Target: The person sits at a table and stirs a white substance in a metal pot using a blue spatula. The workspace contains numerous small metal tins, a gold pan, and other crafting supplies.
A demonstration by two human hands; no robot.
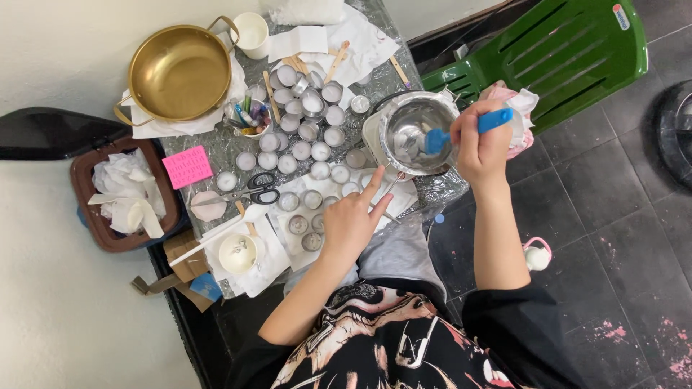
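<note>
We see our right hand [484,148] with fingers curled tight around the blue plastic spatula [461,131], whose blade dips into the round steel pot [418,133]; its contents are hard to make out. Our left hand [351,220] rests with fingers spread, fingertips beside small white tealight cups [310,144].

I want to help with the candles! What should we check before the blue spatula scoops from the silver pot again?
1. Right hand has a firm grip on the blue spatula: ok.
2. Spatula head is inside the silver pot: ok.
3. Left hand steadies the pot: not ok, it rests on the table by the small cups.
4. Scissors lie away from both hands: ok.
5. Pot contents melted: cannot tell.
</note>
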